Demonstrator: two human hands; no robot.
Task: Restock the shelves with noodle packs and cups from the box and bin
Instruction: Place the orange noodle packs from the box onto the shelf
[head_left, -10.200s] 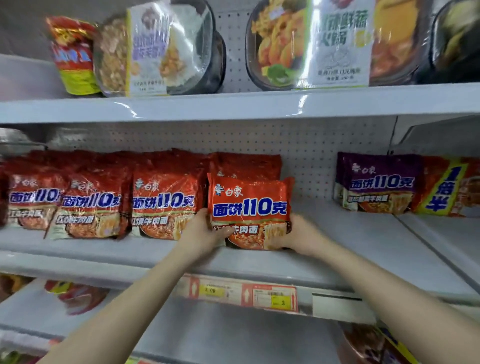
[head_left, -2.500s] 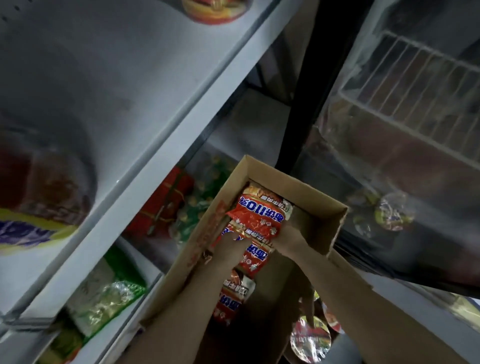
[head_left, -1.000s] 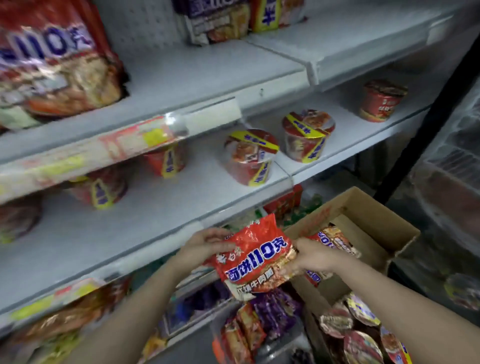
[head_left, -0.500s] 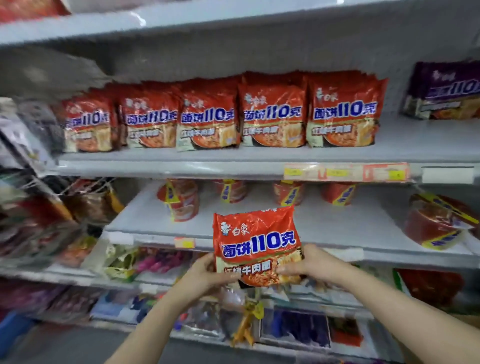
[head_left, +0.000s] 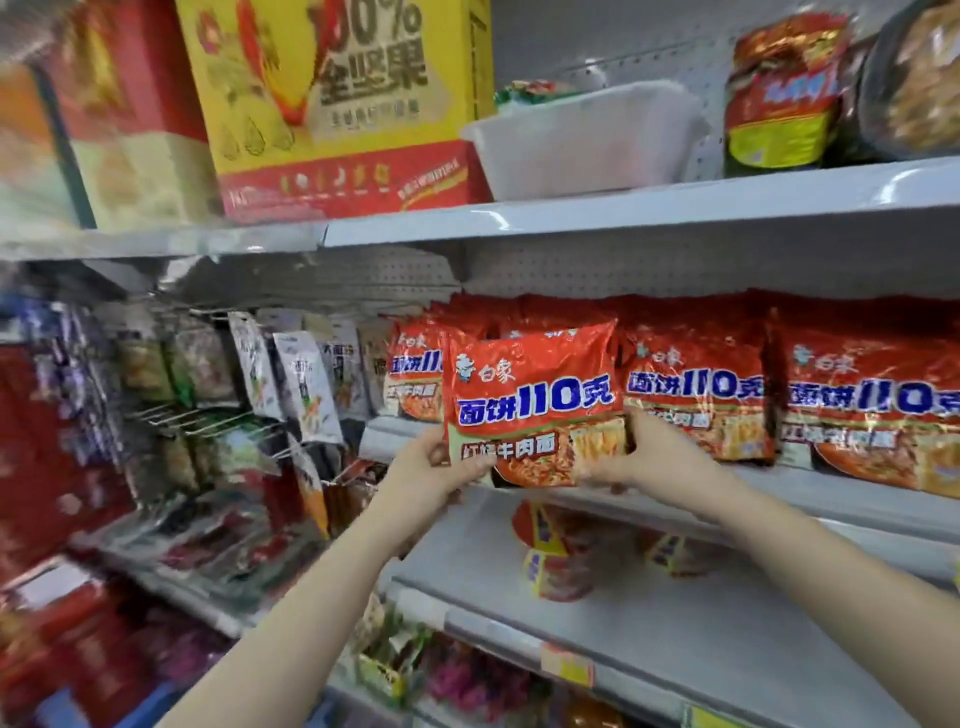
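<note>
I hold a red noodle pack (head_left: 532, 405) upright in front of the middle shelf (head_left: 831, 504). My left hand (head_left: 431, 467) grips its lower left corner and my right hand (head_left: 654, 457) grips its lower right edge. The pack stands at the left end of a row of identical red noodle packs (head_left: 696, 395) on that shelf, covering part of the leftmost one (head_left: 413, 374). On the shelf below stand red noodle cups (head_left: 556, 556). The box and bin are out of view.
The upper shelf (head_left: 623, 218) carries a yellow-and-red carton (head_left: 337, 104), a white plastic tub (head_left: 582, 140) and a red bag (head_left: 779, 88). Snack packets hang on wire hooks (head_left: 291, 379) to the left. More goods fill the lower shelves.
Over the earlier frames I took a red pack from the cardboard box and raised it. It has gone from below the middle shelf up to the left end of the row.
</note>
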